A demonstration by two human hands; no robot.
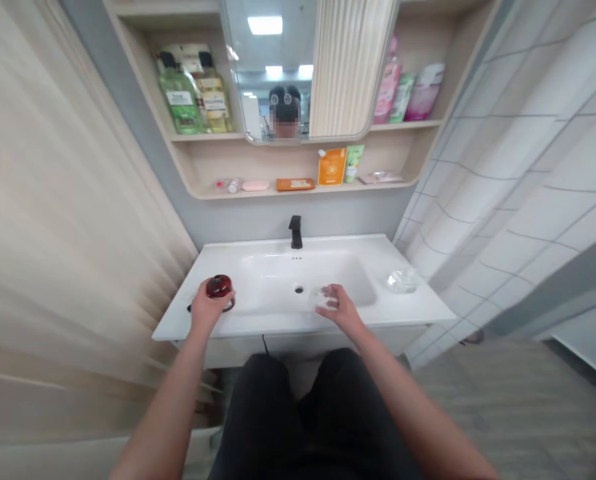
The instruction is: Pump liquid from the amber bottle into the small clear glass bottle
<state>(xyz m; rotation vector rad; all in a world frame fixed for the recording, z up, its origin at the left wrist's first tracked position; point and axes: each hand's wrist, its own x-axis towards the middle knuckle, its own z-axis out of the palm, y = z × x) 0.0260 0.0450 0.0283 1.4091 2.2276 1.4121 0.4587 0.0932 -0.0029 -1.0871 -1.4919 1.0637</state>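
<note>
My left hand (207,308) grips a dark red round jar (219,287) at the left rim of the white sink (258,320). Its fingers wrap the jar's side, and the jar seems to rest on the counter. My right hand (339,308) holds a small clear object (321,297), perhaps a glass or plastic cup, over the basin's front right part. The drain (299,289) lies just left of that hand. A black faucet (295,231) stands at the back middle of the basin.
A clear glass dish (401,281) sits on the counter's right side. Shelves above hold green and amber bottles (191,90), pink pouches (408,90), an orange packet (332,166) and small items. A mirror (278,67) hangs above; tiled wall to the right, curtain to the left.
</note>
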